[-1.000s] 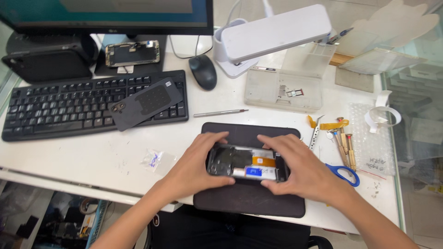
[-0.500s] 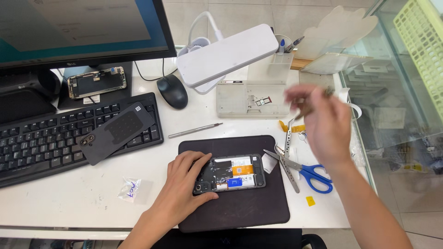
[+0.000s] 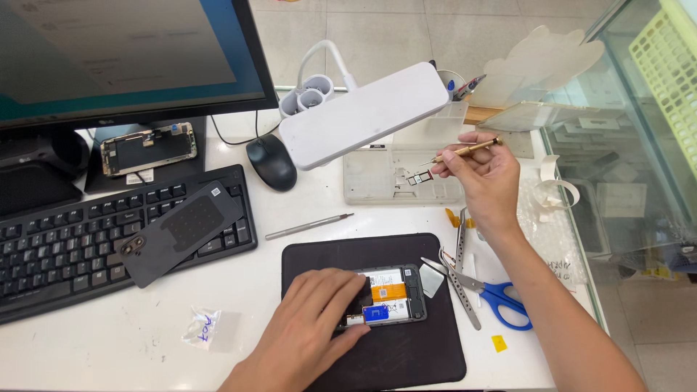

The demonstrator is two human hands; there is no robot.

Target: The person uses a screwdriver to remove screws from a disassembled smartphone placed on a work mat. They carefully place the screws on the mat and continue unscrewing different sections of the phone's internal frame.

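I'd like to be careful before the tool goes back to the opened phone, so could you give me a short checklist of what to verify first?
1. Opened phone lies fully on the black mat: ok.
2. Left hand steadies the phone: ok, it rests on the phone's left end.
3. Right hand has a firm hold on the brass-coloured tool: ok, pinched between the fingers.
4. Tool tip clean and undamaged: cannot tell, too small.
5. Mat edge beside the phone free of clutter: not ok, tweezers and blue-handled scissors lie there.
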